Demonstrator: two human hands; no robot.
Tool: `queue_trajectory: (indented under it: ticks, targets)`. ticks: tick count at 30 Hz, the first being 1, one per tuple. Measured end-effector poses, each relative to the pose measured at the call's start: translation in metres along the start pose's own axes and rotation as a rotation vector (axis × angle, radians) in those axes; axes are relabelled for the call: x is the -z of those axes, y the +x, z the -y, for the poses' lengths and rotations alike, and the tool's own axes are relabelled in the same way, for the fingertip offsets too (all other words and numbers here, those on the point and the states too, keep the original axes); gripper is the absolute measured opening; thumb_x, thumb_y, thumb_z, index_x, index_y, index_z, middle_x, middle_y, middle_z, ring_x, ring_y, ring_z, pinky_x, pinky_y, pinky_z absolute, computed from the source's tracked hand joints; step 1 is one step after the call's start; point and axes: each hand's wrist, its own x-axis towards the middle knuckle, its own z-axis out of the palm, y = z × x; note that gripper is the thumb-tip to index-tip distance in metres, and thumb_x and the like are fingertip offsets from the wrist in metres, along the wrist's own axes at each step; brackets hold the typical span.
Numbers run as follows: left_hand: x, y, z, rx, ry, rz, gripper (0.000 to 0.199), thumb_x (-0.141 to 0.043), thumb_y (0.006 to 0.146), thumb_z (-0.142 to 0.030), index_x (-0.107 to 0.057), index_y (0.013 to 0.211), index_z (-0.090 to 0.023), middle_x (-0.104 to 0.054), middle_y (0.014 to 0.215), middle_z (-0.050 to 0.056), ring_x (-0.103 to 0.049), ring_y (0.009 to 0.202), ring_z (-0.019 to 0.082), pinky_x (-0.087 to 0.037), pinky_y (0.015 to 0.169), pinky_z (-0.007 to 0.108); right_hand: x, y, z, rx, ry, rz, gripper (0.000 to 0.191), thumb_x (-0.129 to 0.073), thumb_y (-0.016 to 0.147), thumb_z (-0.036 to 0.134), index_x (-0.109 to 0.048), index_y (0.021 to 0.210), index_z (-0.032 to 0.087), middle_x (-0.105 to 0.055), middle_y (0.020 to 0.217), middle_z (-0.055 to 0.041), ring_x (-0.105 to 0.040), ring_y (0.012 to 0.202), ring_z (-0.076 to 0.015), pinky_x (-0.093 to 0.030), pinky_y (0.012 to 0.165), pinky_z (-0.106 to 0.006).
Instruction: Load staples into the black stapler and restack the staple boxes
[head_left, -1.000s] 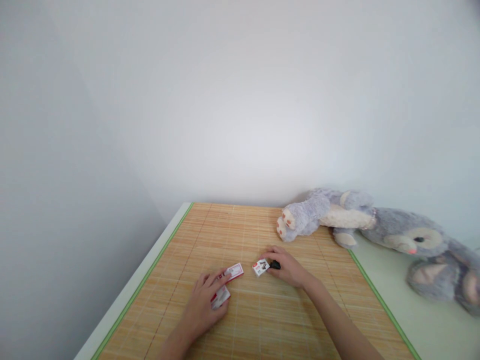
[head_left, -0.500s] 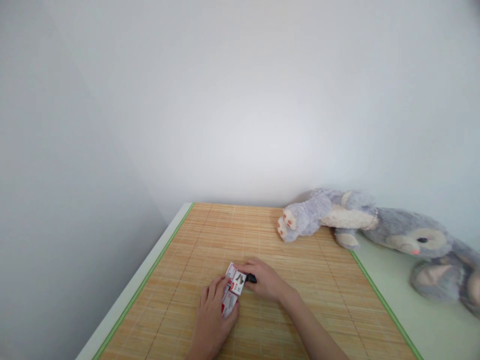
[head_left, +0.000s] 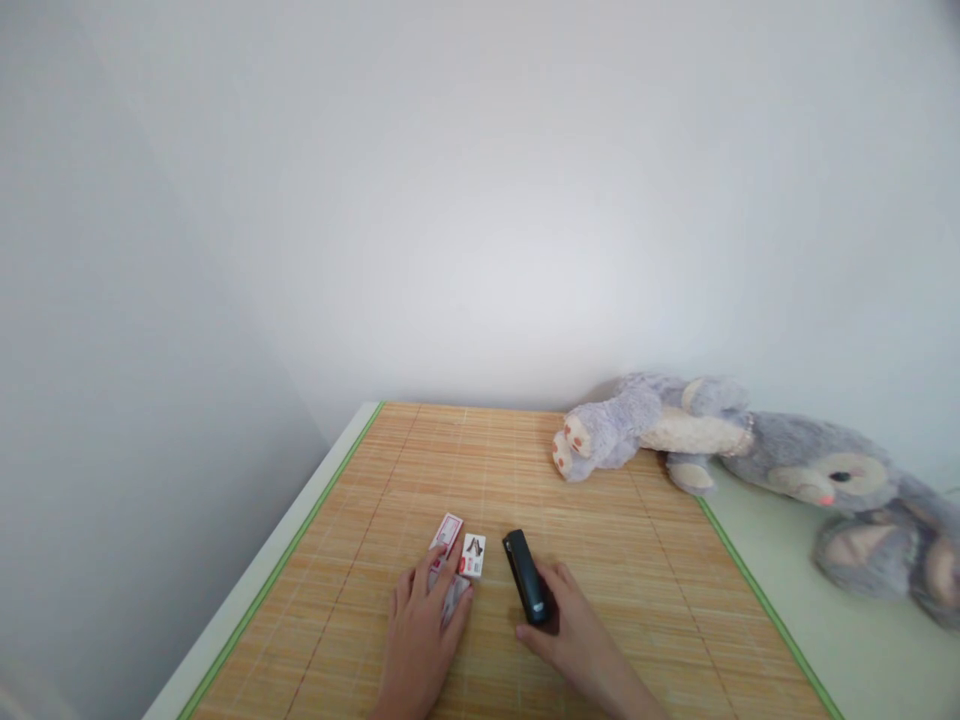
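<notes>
The left hand [head_left: 420, 630] lies palm down, its fingers slightly spread toward the far side and its thumb out to the right. The right hand [head_left: 566, 625], nearer the right, curls with thumb left, its forearm [head_left: 634, 695] slanting in from the near right.

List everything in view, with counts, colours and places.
Stapler: one, black, right of the boxes
Small box: one, white with red, beside the left fingers
Longer boxes: two, white and red, partly under the left hand
Mat: one, tan with green edging, on the table
Table: one, whitish, beneath the mat
Plush toy: one, grey and cream, far right
Wall: at least one, pale grey, behind
Hands: left over longer boxes, right at stapler
</notes>
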Motion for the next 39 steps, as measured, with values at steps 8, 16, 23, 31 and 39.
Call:
queue_trajectory:
  ticks: [8,16,23,31,39]
  targets:
    - [-0.005,0.0,0.005,0.068,-0.022,-0.036,0.054,-0.048,0.103,-0.038,-0.041,0.156,-0.039,-0.057,0.149,0.005,-0.054,0.123,0.029,-0.043,0.105,0.051,-0.027,0.002,0.021,0.112,-0.12,0.105,0.06,-0.066,0.076,0.018,-0.061,0.135,0.028,-0.062,0.118,-0.006,-0.062,0.107,-0.025,-0.051,0.094,-0.034]
    - [-0.005,0.0,0.026,0.104,-0.107,-0.061,0.047,-0.042,0.105,-0.029,-0.046,0.152,-0.027,-0.058,0.143,0.008,-0.051,0.128,0.027,-0.043,0.11,0.05,-0.064,0.027,0.042,0.217,-0.272,0.061,0.044,-0.082,0.071,0.024,-0.066,0.113,0.027,-0.065,0.11,-0.0031,-0.06,0.102,-0.0257,-0.048,0.086,-0.034]
    - [0.007,0.001,0.049,0.092,-0.001,-0.103,0.052,-0.042,0.104,-0.026,-0.044,0.155,-0.036,-0.061,0.131,0.009,-0.056,0.115,0.027,-0.047,0.103,0.049,-0.088,0.031,0.05,0.272,-0.317,0.056,0.05,-0.087,0.074,0.034,-0.067,0.12,0.032,-0.065,0.115,-0.003,-0.056,0.11,-0.0291,-0.043,0.096,-0.041]
    - [0.016,0.01,0.072,0.107,0.039,-0.142,0.05,-0.042,0.104,-0.026,-0.047,0.152,-0.039,-0.061,0.128,0.007,-0.056,0.117,0.028,-0.047,0.104,0.049,-0.11,0.037,0.063,0.269,-0.382,0.018,0.062,-0.082,0.08,0.041,-0.059,0.137,0.04,-0.063,0.114,-0.0034,-0.055,0.109,-0.0295,-0.041,0.095,-0.043]
    - [0.013,0.028,0.091,0.106,0.031,-0.164,0.047,-0.043,0.104,-0.029,-0.051,0.15,-0.037,-0.063,0.128,0.007,-0.058,0.112,0.026,-0.048,0.102,0.049,-0.12,0.044,0.063,0.261,-0.375,-0.016,0.065,-0.083,0.078,0.046,-0.059,0.138,0.04,-0.063,0.115,-0.0043,-0.055,0.109,-0.0294,-0.04,0.094,-0.043]
